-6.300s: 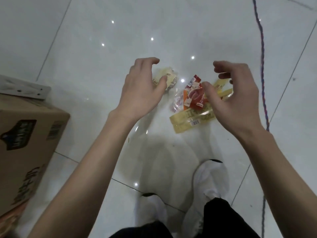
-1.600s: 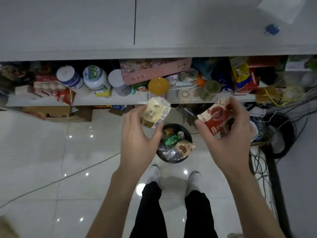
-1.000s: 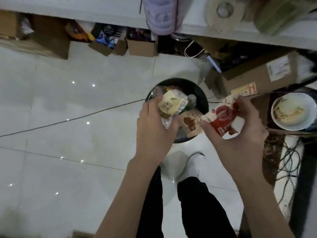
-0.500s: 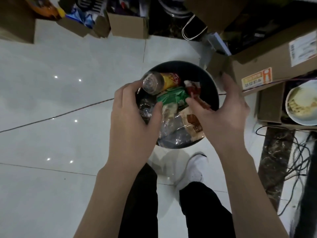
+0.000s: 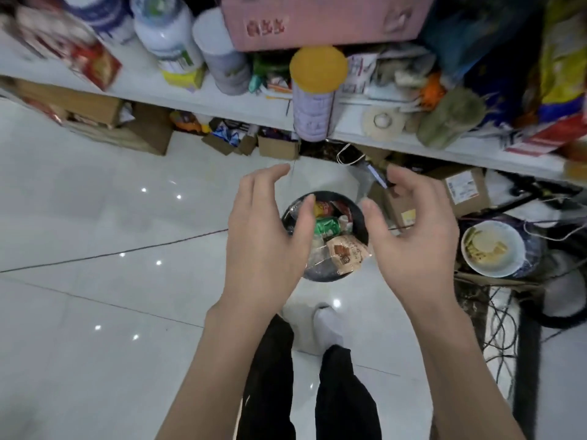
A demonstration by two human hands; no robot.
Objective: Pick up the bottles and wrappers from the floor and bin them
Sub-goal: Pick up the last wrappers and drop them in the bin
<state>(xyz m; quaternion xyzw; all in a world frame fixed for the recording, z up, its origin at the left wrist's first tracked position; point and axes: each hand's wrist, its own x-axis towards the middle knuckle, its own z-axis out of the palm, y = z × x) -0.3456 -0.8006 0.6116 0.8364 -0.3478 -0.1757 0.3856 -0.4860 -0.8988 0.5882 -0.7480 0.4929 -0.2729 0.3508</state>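
Note:
A round black bin (image 5: 360, 217) stands on the white floor just in front of my feet. It is full of wrappers and bottles: a green wrapper (image 5: 327, 226), a brown snack wrapper (image 5: 346, 253) lying over the near rim, and a bottle with a yellow label (image 5: 319, 208). My left hand (image 5: 265, 236) hovers above the bin's left side, fingers loosely spread and holding nothing. My right hand (image 5: 413, 236) hovers above the right side, also empty with relaxed fingers. The left hand hides part of the bin's left rim.
A cluttered white shelf (image 5: 349, 128) runs across the top, with jars, a can with a yellow lid (image 5: 317, 90) and a pink box. Cardboard boxes (image 5: 460, 188) sit under it. A bowl of food (image 5: 490, 247) and tangled cables (image 5: 502, 328) lie at right.
Both hands let go of the wrappers, which now lie in the bin, and rose away from it empty. My view lifted, bringing the shelf back into sight.

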